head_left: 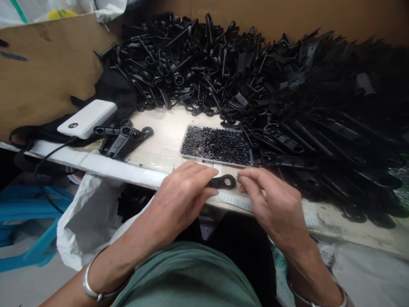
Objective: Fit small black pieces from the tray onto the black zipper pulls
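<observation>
Here, black part (217, 182) pinched in left grip (182, 196), piece (238, 178) in right (275, 199); power-bank logo (73, 125) illegible.

On the table (161, 128), a tray (220, 162) lies before heaped parts (204, 64).

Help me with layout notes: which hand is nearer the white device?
Left. The left hand is right of the white device and closer to the wearer's body; the right hand is farther right, beyond the left.
</observation>
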The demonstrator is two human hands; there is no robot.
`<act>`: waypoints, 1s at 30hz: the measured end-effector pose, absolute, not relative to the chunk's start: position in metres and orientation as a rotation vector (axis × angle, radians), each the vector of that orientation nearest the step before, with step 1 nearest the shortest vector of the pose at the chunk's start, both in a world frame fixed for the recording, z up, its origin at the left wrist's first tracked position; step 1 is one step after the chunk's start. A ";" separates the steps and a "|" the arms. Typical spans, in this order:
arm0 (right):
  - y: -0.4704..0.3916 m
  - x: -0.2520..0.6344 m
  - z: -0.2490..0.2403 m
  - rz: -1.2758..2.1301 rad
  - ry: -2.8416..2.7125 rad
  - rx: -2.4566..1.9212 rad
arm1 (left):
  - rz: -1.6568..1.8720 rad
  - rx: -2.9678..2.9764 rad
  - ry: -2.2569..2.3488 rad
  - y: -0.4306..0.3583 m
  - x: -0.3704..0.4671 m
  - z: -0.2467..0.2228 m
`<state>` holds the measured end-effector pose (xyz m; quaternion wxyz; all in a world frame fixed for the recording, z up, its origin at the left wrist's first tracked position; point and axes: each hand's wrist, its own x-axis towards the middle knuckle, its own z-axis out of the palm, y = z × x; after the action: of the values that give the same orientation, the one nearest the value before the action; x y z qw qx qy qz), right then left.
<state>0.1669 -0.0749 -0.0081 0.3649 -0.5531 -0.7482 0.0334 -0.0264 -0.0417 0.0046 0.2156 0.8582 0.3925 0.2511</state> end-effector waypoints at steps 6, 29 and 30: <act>-0.079 0.169 -0.021 0.049 -2.058 -1.443 | 0.490 2.490 1.169 -0.049 -0.027 -0.012; -0.078 0.155 -0.016 -0.014 -2.198 -1.658 | 0.543 2.398 1.140 -0.051 -0.027 -0.021; -0.077 0.156 -0.017 0.014 -2.170 -1.658 | 0.536 2.412 1.142 -0.051 -0.027 -0.020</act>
<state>0.1555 -0.0773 -0.0166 0.2041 -0.5943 -0.7779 0.0051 -0.0269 -0.0510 -0.0204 0.2082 0.8666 0.4105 0.1924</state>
